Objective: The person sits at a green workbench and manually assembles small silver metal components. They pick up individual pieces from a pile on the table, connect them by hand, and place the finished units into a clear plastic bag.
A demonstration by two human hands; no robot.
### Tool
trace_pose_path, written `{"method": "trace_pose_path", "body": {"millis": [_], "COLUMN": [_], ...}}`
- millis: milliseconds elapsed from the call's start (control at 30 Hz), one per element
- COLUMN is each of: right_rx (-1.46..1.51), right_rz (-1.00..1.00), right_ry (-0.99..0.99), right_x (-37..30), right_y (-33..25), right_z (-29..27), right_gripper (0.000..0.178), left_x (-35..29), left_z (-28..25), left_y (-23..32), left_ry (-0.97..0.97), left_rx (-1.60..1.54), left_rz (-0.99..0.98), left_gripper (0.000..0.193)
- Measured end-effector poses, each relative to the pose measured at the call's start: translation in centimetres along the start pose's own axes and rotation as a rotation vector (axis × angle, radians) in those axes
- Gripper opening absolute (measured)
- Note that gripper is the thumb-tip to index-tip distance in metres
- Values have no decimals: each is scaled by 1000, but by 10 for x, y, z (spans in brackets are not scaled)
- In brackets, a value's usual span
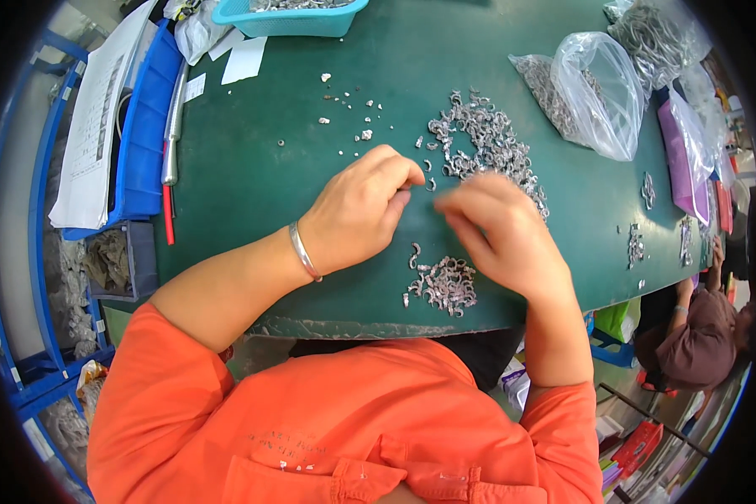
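Observation:
Over the green tabletop (pixel 227 202), my left hand (pixel 354 208) is closed, thumb pressed toward the curled index finger. Whatever it may pinch is too small or hidden to see. A silver bangle (pixel 304 251) circles that wrist. My right hand (pixel 502 227) hovers just to its right, at the near edge of a large pile of small curved grey metal pieces (pixel 491 134). Motion smears its fingertips. A smaller heap of similar curved pieces (pixel 447 284) lies nearer to me, below and between the hands. A few loose pieces (pixel 429 165) rest between the hands and the large pile.
White crumbs (pixel 366 134) are scattered beyond my left hand. A clear bag (pixel 596 97) of metal pieces lies at the far right, near a purple bin (pixel 685 160). A turquoise basket (pixel 290 21) stands far off; a blue tray (pixel 147 134) is left. Another person (pixel 704 332) sits at right.

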State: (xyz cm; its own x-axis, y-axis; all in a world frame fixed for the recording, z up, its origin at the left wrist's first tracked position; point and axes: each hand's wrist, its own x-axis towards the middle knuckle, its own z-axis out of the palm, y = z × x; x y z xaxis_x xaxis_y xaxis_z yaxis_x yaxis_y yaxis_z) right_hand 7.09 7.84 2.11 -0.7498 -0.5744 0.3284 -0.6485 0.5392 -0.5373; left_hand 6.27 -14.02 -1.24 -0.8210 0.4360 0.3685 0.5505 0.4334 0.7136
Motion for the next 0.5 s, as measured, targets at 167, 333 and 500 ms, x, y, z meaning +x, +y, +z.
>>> {"method": "trace_pose_path", "body": {"millis": [167, 333, 500], "right_rx": [-214, 151, 388], "right_rz": [-78, 90, 161], "right_ry": [13, 8, -215], "right_x": [2, -23, -43], "right_y": [7, -3, -20], "right_z": [19, -5, -14], "right_gripper": [15, 9, 15], "left_x": [-1, -1, -2], "left_z": [1, 5, 3], "left_y": [4, -1, -4], "left_ry": [11, -41, -84], "left_rx": [-10, 190, 73], "left_rz": [13, 169, 119], "left_gripper": [49, 49, 27]}}
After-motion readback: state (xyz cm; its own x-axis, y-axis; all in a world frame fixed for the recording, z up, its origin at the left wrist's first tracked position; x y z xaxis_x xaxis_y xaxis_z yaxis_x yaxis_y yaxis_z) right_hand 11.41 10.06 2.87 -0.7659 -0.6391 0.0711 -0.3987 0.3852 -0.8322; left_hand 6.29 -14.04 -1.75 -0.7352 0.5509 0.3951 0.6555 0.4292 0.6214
